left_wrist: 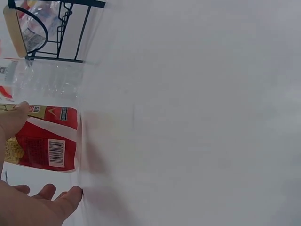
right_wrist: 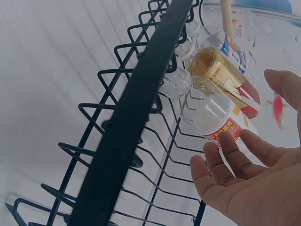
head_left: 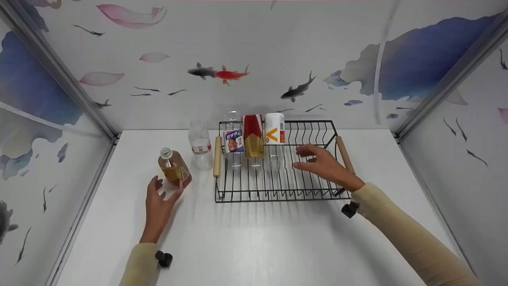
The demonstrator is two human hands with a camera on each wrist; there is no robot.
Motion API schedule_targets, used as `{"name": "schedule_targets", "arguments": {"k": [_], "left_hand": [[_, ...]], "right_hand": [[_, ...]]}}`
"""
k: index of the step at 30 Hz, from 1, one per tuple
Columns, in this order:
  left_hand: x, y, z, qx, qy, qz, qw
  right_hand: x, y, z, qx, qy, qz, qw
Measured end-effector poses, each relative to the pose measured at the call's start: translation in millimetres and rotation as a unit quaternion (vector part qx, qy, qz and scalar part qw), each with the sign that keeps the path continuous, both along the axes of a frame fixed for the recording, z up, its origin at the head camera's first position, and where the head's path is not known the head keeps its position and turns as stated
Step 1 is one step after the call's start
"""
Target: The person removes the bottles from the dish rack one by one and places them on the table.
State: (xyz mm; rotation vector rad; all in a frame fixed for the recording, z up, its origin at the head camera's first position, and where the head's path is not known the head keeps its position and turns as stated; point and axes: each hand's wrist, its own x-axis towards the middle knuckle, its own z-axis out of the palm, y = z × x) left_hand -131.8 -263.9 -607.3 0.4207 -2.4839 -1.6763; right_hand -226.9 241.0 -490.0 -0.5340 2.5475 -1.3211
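Note:
An amber bottle (head_left: pixel 174 169) with a red and gold label (left_wrist: pixel 47 141) stands on the white table, leaning slightly. My left hand (head_left: pixel 166 187) is spread around its near side, thumb (left_wrist: pixel 16 115) against the label, fingers (left_wrist: pixel 66 195) straight and apart from it. A black wire rack (head_left: pixel 278 192) holds three bottles lying neck-down: a blue-labelled one (head_left: pixel 233 141), a red and gold one (head_left: pixel 253 137) and a white one (head_left: pixel 274 129). My right hand (head_left: pixel 300 158) hovers open over the rack's right half, just right of the white bottle (right_wrist: pixel 211 113), holding nothing.
A clear water bottle (head_left: pixel 200 145) stands between the amber bottle and the rack's left wooden handle (head_left: pixel 217 157). A second wooden handle (head_left: pixel 344 153) runs along the rack's right side. Patterned walls close in the table at the back and sides.

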Motion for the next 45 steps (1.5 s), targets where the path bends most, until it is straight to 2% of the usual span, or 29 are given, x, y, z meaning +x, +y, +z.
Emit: {"name": "schedule_targets", "arguments": {"k": [5, 15, 28, 36, 45], "left_hand": [[9.6, 4, 6.1, -0.006, -0.008, -0.003, 0.9999], [19.7, 17, 15.1, -0.012, -0.009, -0.041, 0.9990], [25.3, 29, 30.7, -0.005, 0.024, -0.088, 0.9958], [28.3, 41, 40.7, -0.004, 0.015, -0.126, 0.9919], [31.8, 57, 51.3, -0.008, 0.029, -0.166, 0.9857]], "right_hand": [[0.8, 0, 0.9, -0.002, 0.002, 0.004, 1.000], [-0.7, 0, 1.9, -0.012, 0.005, 0.008, 1.000], [-0.8, 1, 3.8, -0.004, -0.001, 0.007, 1.000], [0.8, 3, 7.1, -0.004, -0.008, 0.003, 1.000], [3.1, 4, 8.2, -0.002, 0.003, 0.001, 1.000]]}}
